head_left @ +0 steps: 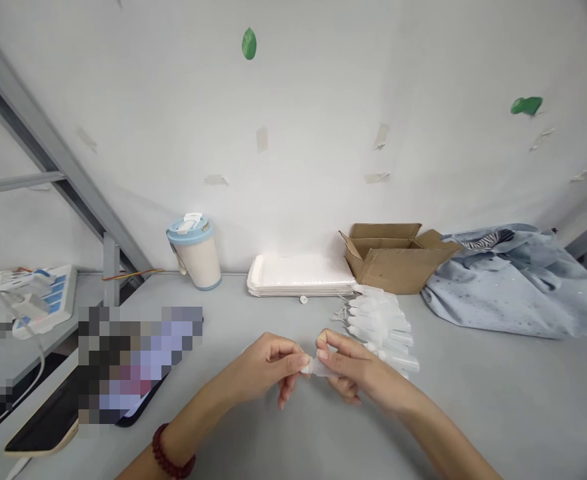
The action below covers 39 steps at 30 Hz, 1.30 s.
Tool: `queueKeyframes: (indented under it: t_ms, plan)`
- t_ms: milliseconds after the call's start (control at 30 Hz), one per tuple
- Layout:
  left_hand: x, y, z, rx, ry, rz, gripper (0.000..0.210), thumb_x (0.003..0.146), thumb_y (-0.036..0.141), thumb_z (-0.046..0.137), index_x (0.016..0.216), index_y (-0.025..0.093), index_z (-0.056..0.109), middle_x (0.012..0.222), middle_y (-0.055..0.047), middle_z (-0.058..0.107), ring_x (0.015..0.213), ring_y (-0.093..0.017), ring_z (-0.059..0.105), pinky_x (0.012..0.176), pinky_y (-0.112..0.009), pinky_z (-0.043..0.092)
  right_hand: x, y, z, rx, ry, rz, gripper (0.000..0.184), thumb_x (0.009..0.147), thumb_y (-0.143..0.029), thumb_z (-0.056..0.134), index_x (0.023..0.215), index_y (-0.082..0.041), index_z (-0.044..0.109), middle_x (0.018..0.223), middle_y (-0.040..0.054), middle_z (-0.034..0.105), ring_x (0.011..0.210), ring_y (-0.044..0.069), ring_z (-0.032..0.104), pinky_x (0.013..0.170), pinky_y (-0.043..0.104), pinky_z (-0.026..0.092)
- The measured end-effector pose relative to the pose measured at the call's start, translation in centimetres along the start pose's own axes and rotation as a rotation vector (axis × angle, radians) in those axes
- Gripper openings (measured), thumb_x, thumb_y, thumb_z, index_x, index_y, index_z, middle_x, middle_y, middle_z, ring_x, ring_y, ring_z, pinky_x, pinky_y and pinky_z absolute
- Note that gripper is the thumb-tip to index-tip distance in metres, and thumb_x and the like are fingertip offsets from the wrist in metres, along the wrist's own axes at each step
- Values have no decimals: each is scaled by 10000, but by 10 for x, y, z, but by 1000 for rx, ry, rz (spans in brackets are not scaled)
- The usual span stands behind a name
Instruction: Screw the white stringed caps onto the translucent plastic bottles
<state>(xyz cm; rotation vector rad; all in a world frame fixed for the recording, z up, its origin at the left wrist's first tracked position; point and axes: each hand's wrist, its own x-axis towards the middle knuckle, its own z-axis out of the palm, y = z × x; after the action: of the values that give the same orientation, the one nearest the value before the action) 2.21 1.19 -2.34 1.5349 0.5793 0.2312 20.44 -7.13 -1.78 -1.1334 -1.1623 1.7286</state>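
Note:
Close in front of me, both hands are on one small translucent plastic bottle (321, 368). My left hand (272, 363) pinches its white end between thumb and fingers. The bottle's body lies in the closed fingers of my right hand (356, 367), which hide part of it. Just beyond my right hand is a pile of similar translucent white bottles (381, 321), with thin white strings or tips on their left side. A small round white piece (303, 300) lies alone on the grey table (253, 433).
Along the wall stand a cream cup with a blue lid (196, 257), a stack of white padded envelopes (298, 275), an open cardboard box (398, 267) and a grey-blue cloth bundle (513, 287). Phones (48, 413) lie at left, near a power strip (53, 300).

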Motion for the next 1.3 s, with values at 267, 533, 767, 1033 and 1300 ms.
queueKeyframes:
  t_ms: [267, 533, 767, 1033, 1300]
  plan:
    - [-2, 5, 6, 177, 252, 173, 142, 773, 280, 636, 837, 155, 654, 812, -28, 653, 715, -143, 575, 684, -248, 477, 7, 7, 4, 240, 89, 33, 357, 853, -492, 519, 707, -225, 333, 475, -113, 181, 441, 61, 107, 406, 185, 151]
    - [3, -2, 6, 51, 213, 51, 416, 850, 491, 493, 679, 129, 604, 647, -22, 618, 504, -107, 545, 510, -231, 458, 7, 6, 5, 204, 124, -35, 355, 854, -486, 526, 706, -221, 342, 484, -108, 216, 446, 62, 133, 402, 187, 170]
    - [5, 0, 7, -97, 192, 4, 328, 764, 444, 639, 704, 123, 598, 625, -17, 628, 526, -126, 594, 491, -235, 475, 6, 3, 6, 113, 144, 0, 365, 833, -520, 528, 711, -226, 348, 471, -108, 225, 444, 65, 146, 416, 192, 175]
    - [5, -9, 9, -60, 215, 36, 245, 662, 268, 751, 707, 149, 541, 626, 33, 570, 559, -92, 522, 526, -211, 400, 7, 5, 4, 70, 146, 80, 333, 841, -487, 521, 716, -231, 349, 445, -115, 225, 425, 65, 111, 400, 201, 130]
    - [7, -5, 11, -99, 247, 56, 214, 713, 322, 710, 771, 144, 607, 702, -4, 619, 654, -124, 574, 637, -247, 456, 7, 6, 4, 68, 174, 51, 346, 850, -505, 507, 716, -229, 345, 455, -110, 212, 439, 68, 114, 407, 200, 143]
